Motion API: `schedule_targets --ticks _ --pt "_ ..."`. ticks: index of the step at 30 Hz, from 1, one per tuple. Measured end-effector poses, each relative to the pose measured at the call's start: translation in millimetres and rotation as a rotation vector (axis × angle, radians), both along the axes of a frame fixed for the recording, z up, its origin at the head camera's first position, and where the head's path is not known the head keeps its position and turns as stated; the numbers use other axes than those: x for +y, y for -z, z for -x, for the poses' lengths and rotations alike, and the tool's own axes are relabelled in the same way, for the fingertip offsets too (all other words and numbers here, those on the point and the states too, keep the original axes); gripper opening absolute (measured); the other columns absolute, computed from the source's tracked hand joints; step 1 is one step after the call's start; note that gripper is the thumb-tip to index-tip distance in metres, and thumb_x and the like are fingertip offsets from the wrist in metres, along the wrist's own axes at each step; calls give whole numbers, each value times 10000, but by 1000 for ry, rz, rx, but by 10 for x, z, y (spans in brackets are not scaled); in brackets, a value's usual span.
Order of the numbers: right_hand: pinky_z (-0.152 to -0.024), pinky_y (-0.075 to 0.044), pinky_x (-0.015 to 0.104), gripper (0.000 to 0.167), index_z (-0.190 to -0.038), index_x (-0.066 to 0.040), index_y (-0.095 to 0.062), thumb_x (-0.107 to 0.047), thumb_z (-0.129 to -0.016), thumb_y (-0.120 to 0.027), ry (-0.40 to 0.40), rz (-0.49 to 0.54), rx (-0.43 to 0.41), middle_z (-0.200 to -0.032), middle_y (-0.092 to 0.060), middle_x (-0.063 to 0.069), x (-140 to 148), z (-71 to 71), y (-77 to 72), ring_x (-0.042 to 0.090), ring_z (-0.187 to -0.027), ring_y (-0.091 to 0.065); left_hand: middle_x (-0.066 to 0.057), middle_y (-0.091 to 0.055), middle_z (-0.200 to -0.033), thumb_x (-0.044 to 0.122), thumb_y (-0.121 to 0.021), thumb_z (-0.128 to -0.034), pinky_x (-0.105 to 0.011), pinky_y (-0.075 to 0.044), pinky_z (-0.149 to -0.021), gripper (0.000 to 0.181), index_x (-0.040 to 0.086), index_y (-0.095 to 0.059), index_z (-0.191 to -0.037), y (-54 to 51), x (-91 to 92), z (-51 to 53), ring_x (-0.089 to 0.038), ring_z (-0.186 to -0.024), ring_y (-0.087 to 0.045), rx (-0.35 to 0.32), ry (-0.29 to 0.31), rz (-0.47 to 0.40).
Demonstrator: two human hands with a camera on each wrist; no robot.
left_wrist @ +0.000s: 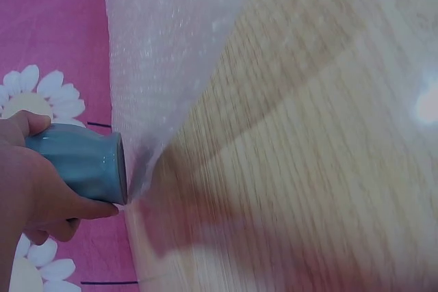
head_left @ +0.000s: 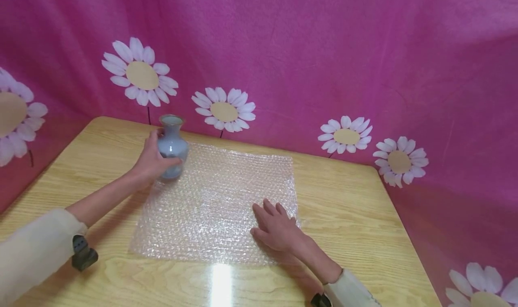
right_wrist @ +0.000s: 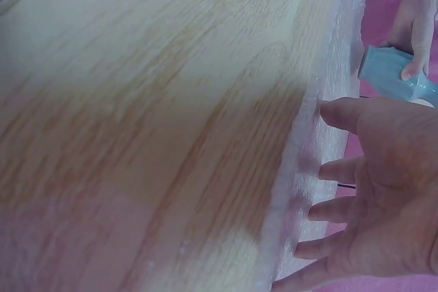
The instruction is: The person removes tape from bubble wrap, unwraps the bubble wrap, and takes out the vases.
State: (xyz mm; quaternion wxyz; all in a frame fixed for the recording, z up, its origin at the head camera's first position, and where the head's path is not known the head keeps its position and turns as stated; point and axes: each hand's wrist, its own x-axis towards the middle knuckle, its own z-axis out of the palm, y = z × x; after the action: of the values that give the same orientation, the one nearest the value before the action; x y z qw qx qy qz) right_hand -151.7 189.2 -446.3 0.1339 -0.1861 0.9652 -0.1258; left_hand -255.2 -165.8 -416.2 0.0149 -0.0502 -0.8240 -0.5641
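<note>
A pale blue-grey vase with a flared neck and brownish rim stands upright at the far left corner of a sheet of clear bubble wrap. My left hand grips its body from the left, thumb across the near side. In the left wrist view the vase has its base close to the sheet; I cannot tell whether they touch. Over the sheet's right part is my right hand, palm down with fingers spread. The right wrist view shows its fingertips at the bubble wrap, holding nothing.
The bubble wrap lies flat on a light wooden table. A magenta cloth printed with white daisies hangs behind the table and along both sides. Glare from a light shows on the near part of the tabletop.
</note>
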Motion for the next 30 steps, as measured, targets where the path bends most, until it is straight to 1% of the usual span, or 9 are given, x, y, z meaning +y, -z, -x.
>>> schedule_targets --ticks 5,9,14,19,22,26,30 --pt "-924 -283 836 659 -1568 -168 -341 -431 -1001 -550 3 -3 -2 -1615 -230 181 -2 -2 4 542 -1407 -219 -317 -211 -1480 50 -734 -850 -634 -323 -1077 969 -12 -62 -1546 32 -63 50 -491 -1321 -313 36 -25 16" --pt "-922 -285 837 658 -1564 -161 -348 -428 -999 -553 2 3 -1 -1613 -234 185 -2 -2 8 545 -1403 -223 -326 -209 -1468 33 -729 -853 -618 -315 -1083 925 -48 -94 -1521 48 -103 91 -489 -1315 -314 65 -45 10" --pt "-922 -280 839 656 -1562 -168 -354 -426 -995 -558 2 6 2 -1612 -235 186 -7 -5 10 553 -1400 -220 -327 -209 -1465 17 -739 -833 -622 -296 -1091 915 -53 -124 -1507 71 -146 156 -496 -1313 -313 108 -75 21" --pt "-936 -272 834 660 -1569 -176 -340 -436 -999 -549 4 -1 -1 -1618 -225 177 -6 -1 21 538 -1413 -208 -308 -205 -1483 23 -744 -831 -635 -277 -1099 937 -13 -113 -1523 86 -194 218 -490 -1335 -284 106 -102 34" --pt "-934 -272 835 662 -1569 -170 -338 -439 -1001 -546 3 -4 -2 -1617 -226 179 -8 0 18 537 -1413 -209 -307 -217 -1477 20 -749 -822 -635 -274 -1100 938 -17 -121 -1517 96 -222 253 -482 -1335 -279 112 -123 45" --pt "-940 -271 831 663 -1571 -172 -333 -440 -1003 -544 5 -10 -10 -1619 -218 179 -9 1 11 538 -1415 -203 -322 -253 -1450 15 -765 -798 -614 -290 -1098 926 -53 -155 -1492 112 -261 309 -480 -1316 -309 140 -163 56" --pt "-948 -267 827 664 -1571 -175 -334 -437 -1001 -550 5 -7 -17 -1621 -212 179 -10 -4 2 538 -1417 -198 -318 -279 -1439 22 -779 -785 -598 -315 -1090 923 -49 -175 -1480 133 -310 358 -474 -1305 -332 140 -203 66"
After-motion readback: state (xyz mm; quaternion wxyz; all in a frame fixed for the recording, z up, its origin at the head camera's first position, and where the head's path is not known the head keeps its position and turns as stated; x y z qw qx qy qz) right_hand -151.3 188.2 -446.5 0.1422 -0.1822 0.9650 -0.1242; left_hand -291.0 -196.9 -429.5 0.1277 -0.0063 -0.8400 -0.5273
